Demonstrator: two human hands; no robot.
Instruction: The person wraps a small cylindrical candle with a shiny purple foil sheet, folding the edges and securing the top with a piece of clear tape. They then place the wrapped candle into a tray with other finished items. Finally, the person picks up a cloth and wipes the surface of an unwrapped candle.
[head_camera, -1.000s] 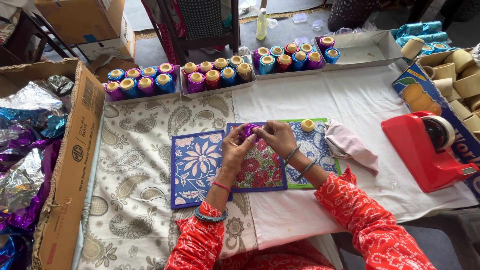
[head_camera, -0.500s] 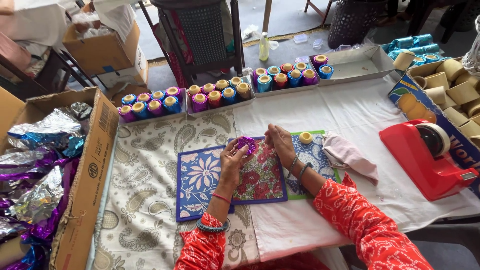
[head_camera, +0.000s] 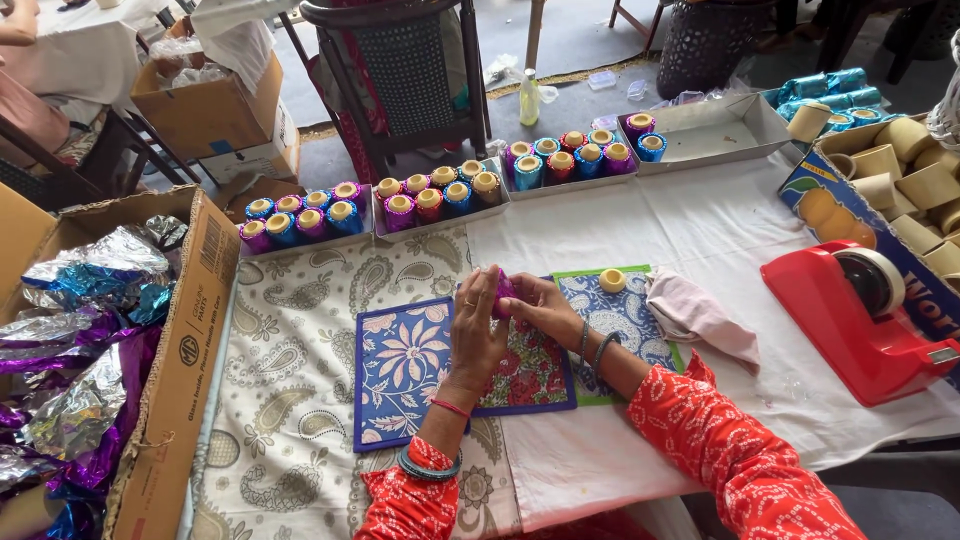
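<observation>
One table (head_camera: 700, 230), one foil box (head_camera: 170, 340) at its left edge, one red tape dispenser (head_camera: 860, 320) on the right. Three trays (head_camera: 440, 215) along the far side hold five, five and seven foil-wrapped cups; three mats (head_camera: 400, 370) lie side by side in front, one bare cup (head_camera: 612, 281) on the right one. Left hand (head_camera: 475, 335) and right hand (head_camera: 535, 305) together clasp one purple cup (head_camera: 503, 290) above the middle mat. Half a second ago the view sat farther back; the hands held likewise.
</observation>
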